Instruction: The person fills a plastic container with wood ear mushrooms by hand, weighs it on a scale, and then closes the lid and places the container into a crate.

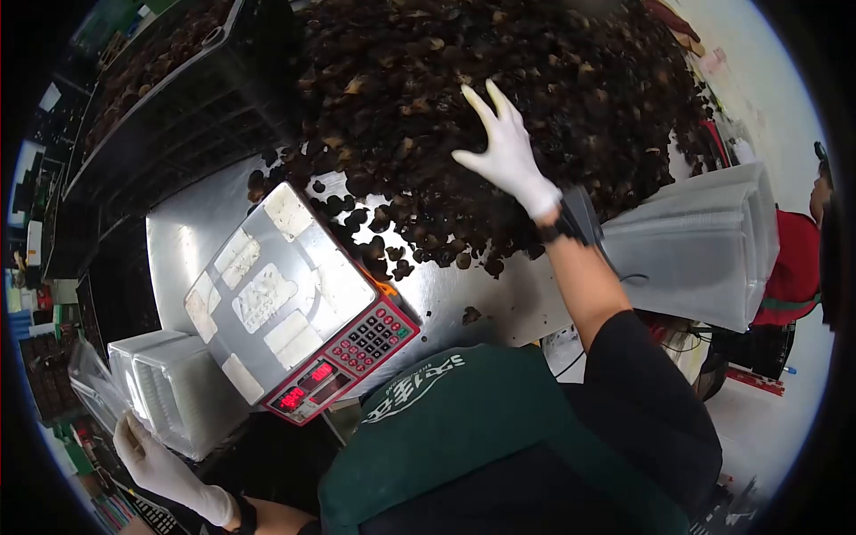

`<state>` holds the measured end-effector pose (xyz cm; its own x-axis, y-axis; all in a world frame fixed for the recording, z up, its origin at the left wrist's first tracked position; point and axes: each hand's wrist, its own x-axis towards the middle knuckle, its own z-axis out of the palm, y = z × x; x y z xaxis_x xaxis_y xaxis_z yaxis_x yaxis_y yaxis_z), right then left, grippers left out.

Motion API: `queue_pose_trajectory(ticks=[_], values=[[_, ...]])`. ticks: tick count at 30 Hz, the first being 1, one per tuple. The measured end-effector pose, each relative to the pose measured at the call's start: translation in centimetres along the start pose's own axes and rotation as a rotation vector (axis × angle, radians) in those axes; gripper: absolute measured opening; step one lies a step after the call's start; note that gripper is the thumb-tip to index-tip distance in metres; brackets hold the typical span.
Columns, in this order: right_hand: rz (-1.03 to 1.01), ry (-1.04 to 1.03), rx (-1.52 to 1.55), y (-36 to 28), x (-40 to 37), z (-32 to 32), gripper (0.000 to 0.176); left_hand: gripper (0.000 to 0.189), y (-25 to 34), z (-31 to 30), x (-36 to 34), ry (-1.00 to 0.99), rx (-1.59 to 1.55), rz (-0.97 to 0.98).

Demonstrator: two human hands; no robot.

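My right hand (511,152), in a white glove, reaches over a big heap of dark brown, curled pieces (428,134) that look like wood ear mushrooms. Its fingers are spread and nothing is in them. At the lower left, my gloved left hand (156,459) has its fingers curled at the edge of a thin clear plastic box (96,382), which is tilted. Beside it stands a stack of clear plastic boxes (192,392). Between the hands sits a red digital scale (281,299) with a bare, label-patched metal plate and lit red digits.
A black crate (169,116) holding more brown pieces stands at the upper left. Stacked clear plastic trays (687,254) rise at the right of the metal table (526,308). Loose pieces lie near the scale. Part of another person (822,201) shows at the far right.
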<state>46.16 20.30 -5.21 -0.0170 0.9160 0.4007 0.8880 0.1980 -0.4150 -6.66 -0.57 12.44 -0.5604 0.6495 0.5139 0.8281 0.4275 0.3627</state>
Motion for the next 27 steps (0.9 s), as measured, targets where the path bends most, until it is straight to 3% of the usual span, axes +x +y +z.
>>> queue_pose_trajectory(ticks=[6,8,10,12,14,18,24,27], values=[[0.044,-0.205,-0.119,-1.1,8.9,5.8,0.095,0.022,8.9,6.6,-6.7,-0.291,-0.184,0.575],[-0.055,-0.269,-0.161,-1.4,9.3,6.9,0.081,0.018,9.4,9.7,-9.0,-0.456,-0.034,0.644],[-0.122,-0.28,-0.161,-1.5,8.2,6.2,0.066,0.037,10.4,10.9,-10.4,-0.695,-0.169,0.537],[-0.097,-0.055,-0.059,-0.7,6.4,6.2,0.04,0.048,10.7,11.4,-11.3,-0.658,-0.24,0.564],[-0.056,0.027,-0.027,-0.1,4.7,5.7,0.028,0.049,10.8,10.6,-11.3,-0.683,-0.253,0.514],[-0.075,0.165,0.21,1.8,3.1,4.9,0.022,0.053,9.3,9.9,-11.0,-0.592,-0.292,0.533],[0.182,0.039,0.663,-0.4,3.5,1.1,0.022,0.042,6.2,9.7,-9.2,-0.383,-0.283,0.423],[0.386,-0.211,0.924,-4.4,3.8,-1.1,0.023,0.046,5.5,10.4,-8.7,-0.399,-0.286,0.373]])
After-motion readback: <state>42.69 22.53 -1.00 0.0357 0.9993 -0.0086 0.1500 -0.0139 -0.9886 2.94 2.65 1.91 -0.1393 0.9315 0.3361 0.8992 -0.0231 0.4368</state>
